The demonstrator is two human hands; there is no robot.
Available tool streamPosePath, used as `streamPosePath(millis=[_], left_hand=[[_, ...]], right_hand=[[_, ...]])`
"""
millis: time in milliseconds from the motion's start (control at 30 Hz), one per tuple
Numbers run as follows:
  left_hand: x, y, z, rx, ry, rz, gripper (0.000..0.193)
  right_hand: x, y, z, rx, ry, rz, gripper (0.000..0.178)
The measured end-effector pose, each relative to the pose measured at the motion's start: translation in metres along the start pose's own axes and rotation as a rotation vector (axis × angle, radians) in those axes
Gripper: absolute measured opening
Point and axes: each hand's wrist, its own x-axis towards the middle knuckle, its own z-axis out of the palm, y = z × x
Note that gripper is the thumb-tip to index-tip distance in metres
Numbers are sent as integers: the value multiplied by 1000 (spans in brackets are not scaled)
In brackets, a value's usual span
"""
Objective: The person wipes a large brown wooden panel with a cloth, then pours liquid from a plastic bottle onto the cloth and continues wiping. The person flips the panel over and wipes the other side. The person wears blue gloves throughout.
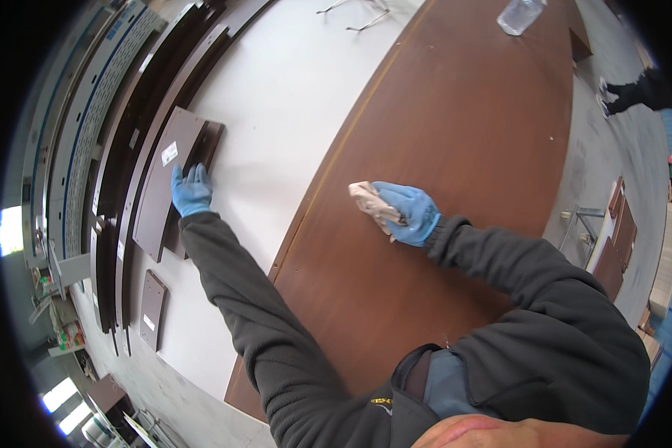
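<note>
My right hand (418,215), in a blue glove, is closed on a crumpled whitish rag (369,200) over the large brown panel (455,134). My left hand (193,196), gloved in blue too, reaches out to the left with its fingers stretched and apart. It is at the edge of a dark brown board (168,175) that bears a white label. Whether the fingertips press on that board, I cannot tell. Another brown board (213,142) partly shows beneath it. A smaller labelled brown piece (152,310) lies nearer to me.
Long dark strips (131,172) run along the left side of the white surface (276,112). A clear plastic container (520,15) stands on the panel's far end. At the right, a person's dark-clothed leg (635,92) and more brown boards (616,250) show.
</note>
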Motion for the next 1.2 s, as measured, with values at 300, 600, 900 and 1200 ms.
streamPosePath(millis=[300,600,900,1200], left_hand=[[-219,-125,34,566,-192,279,58],[-472,-348,99,398,-631,-288,63],[-584,-515,276,670,-453,-65,25],[-568,-622,371,638,-820,46,36]], right_hand=[[-14,-7,-22,212,-25,186,20],[-93,-23,-177,1258,-71,217,41],[-172,3,-450,726,-6,383,43],[-181,6,-566,379,40,446,37]])
